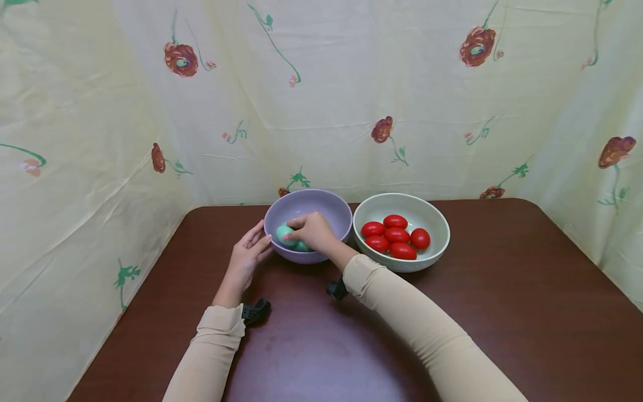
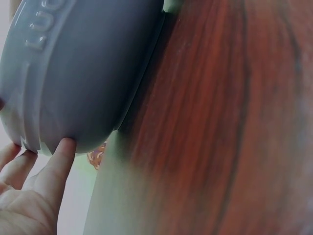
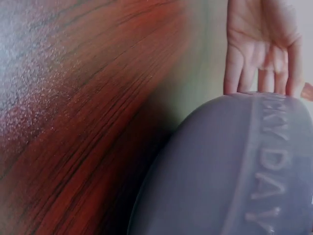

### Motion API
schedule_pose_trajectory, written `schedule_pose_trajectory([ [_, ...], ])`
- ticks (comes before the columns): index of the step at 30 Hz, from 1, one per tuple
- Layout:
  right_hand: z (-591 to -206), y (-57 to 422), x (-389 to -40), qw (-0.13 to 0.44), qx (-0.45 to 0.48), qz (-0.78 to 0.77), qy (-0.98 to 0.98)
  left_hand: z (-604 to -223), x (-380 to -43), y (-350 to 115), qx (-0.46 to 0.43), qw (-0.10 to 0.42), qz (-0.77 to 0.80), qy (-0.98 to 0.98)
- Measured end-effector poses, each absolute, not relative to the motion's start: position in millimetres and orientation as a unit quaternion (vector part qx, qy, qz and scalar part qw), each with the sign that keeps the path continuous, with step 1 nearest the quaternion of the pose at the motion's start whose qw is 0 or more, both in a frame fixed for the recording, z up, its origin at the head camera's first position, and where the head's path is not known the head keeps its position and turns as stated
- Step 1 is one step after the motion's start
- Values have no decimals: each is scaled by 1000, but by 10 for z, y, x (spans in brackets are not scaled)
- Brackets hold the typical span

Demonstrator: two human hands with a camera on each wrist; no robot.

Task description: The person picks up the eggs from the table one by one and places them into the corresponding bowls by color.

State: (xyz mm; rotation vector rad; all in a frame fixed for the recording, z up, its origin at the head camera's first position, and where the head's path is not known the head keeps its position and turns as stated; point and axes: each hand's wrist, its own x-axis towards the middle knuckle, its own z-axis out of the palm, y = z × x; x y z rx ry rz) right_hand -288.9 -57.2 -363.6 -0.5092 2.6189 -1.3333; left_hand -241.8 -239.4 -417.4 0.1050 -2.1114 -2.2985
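A purple bowl (image 1: 329,205) with raised letters on its outer wall stands at the table's far side. My right hand (image 1: 313,230) reaches into it and pinches a mint-green egg (image 1: 283,234) between thumb and fingers. Another mint-green egg (image 1: 301,246) lies just below that one in the bowl, partly covered by the rim and the hand. My left hand (image 1: 245,258) rests against the bowl's left side, thumb at the rim. In the left wrist view, extended fingers (image 2: 57,164) touch the outer wall. The right hand is out of sight in the right wrist view.
Close at the right of the purple bowl stands a white bowl (image 1: 436,223) holding several red eggs (image 1: 397,235). Both sit on a dark brown wooden table (image 1: 517,290) near its back edge. Behind hangs a pale curtain (image 1: 321,100) with flowers.
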Motion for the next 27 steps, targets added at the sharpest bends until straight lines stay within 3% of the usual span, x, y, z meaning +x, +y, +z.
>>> schedule_pose_trajectory([
  [15, -3592, -484, -2878, 68, -148, -479, 862, -4152, -2447, -2368, 34, 6, -743, -669],
  [23, -3300, -94, -2821, 150, -155, -596, 773, -4103, -2449, -2431, 45, 2, -755, -654],
  [27, -3117, 298, -2839, 141, -157, -612, 762, -4091, -2486, -2498, 41, -1, -756, -653],
])
